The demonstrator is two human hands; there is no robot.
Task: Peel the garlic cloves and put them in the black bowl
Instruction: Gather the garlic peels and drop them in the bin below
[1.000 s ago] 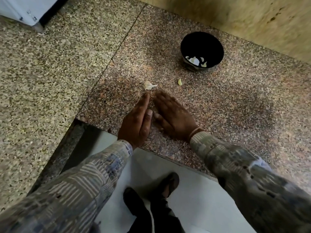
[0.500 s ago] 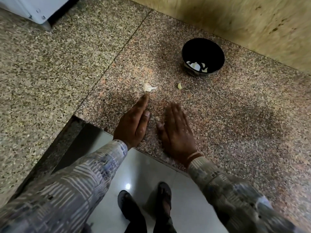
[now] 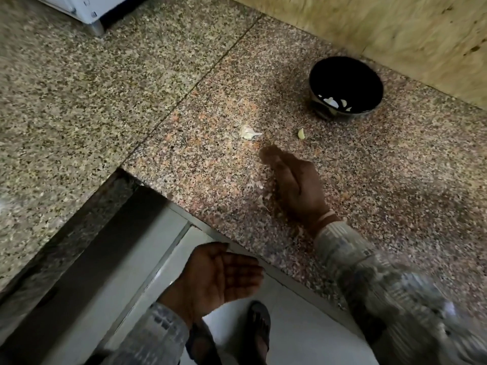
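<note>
The black bowl (image 3: 345, 86) stands near the wall on the reddish granite counter (image 3: 395, 180), with pale peeled cloves in its bottom. An unpeeled garlic clove (image 3: 247, 132) lies left of the bowl, and a small yellowish clove piece (image 3: 301, 134) lies closer to it. My right hand (image 3: 295, 189) rests on its edge on the counter, fingers straight and blurred, with bits of garlic skin (image 3: 259, 184) beside its palm. My left hand (image 3: 224, 276) is cupped palm up just below the counter's front edge and holds nothing that I can see.
A grey speckled counter (image 3: 79, 88) joins the reddish one at a seam on the left. A white appliance corner (image 3: 87, 9) sits at the top left. A yellowish wall (image 3: 395, 27) runs behind the bowl. Sandalled feet (image 3: 259, 327) stand on the white floor below.
My left hand has left the counter and turned palm up below the front edge. My right hand has tipped from flat onto its edge, with the skin bits beside it.
</note>
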